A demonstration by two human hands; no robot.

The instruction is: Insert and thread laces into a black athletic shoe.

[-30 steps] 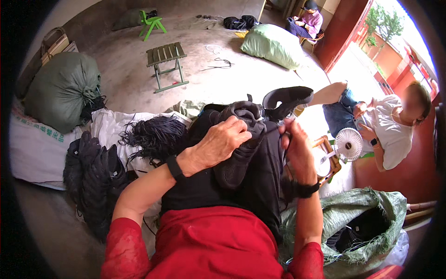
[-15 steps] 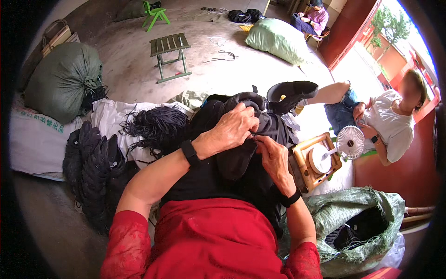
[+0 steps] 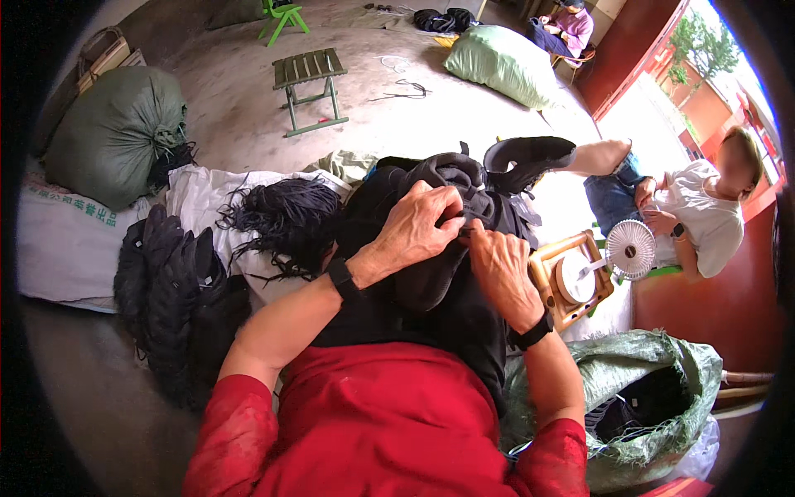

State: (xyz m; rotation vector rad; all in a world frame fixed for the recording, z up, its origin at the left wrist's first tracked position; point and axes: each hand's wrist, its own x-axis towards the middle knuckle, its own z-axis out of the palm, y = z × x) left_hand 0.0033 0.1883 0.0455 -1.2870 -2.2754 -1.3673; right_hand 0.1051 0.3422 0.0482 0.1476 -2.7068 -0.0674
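Across my lap lies a black fabric shoe upper [image 3: 424, 286], its rounded toe pointing toward me. My left hand [image 3: 418, 228] is closed over its far left part, thumb and fingers bent together in a pinch. Close beside it my right hand [image 3: 501, 269] pinches at the upper's middle; what its fingertips hold is dark, small and partly hidden. The two hands' fingertips nearly meet. To the left, a bundle of loose black laces [image 3: 286, 219] lies on white cloth [image 3: 195, 195]. Nearer, black uppers [image 3: 170, 286] hang in a stack.
At right stand a bamboo stool [image 3: 542, 269] with a small white fan [image 3: 629, 248] and an open green woven sack [image 3: 571, 364] of black pieces. A person in white [image 3: 704, 224] sits beyond. A tied sack [image 3: 116, 137], slatted stool [image 3: 308, 68] and pale green sack [image 3: 505, 66] stand farther off.
My right hand has turned and moved slightly up, its back now showing more, still pinching near the left. My left hand stays closed at the upper. The whole view has shifted a little.
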